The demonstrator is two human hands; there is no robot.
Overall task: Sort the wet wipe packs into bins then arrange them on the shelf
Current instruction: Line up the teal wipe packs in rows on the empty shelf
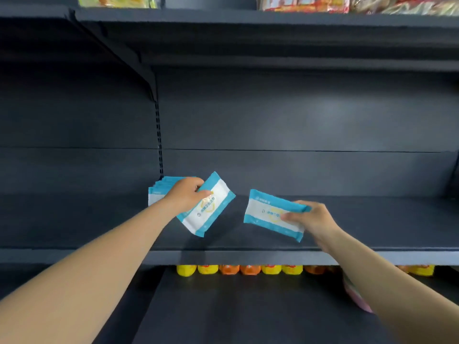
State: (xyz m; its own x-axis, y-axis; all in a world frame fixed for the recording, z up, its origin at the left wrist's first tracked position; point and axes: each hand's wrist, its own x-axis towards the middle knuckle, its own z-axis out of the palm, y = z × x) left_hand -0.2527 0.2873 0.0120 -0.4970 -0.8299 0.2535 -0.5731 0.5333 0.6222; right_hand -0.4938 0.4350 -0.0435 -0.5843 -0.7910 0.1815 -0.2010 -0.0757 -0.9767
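Right now my left grip point(188, 197) has its fingers curled over the upper end of a blue-and-white wet wipe pack point(207, 206), thumb on the printed face, and that pack hangs tilted above the dark grey shelf point(372, 219). My right grip point(315, 217) pinches a second pack point(270, 214) at its right end, thumb on top and fingers behind, holding it nearly level with the left end a little raised. The two packs are near each other but apart, with bare shelf showing between them. Just behind my left grip a row of matching packs point(159, 189) stands against the back panel, beside the slotted upright point(160, 145). Whether the tilted pack touches that row I cannot tell. Below the shelf edge I see a line of yellow and orange bottles point(238, 269), and something pink point(355, 294) shows under my right forearm. Up top, colourful packets point(303, 3) sit on the shelf above, too blurred to read.
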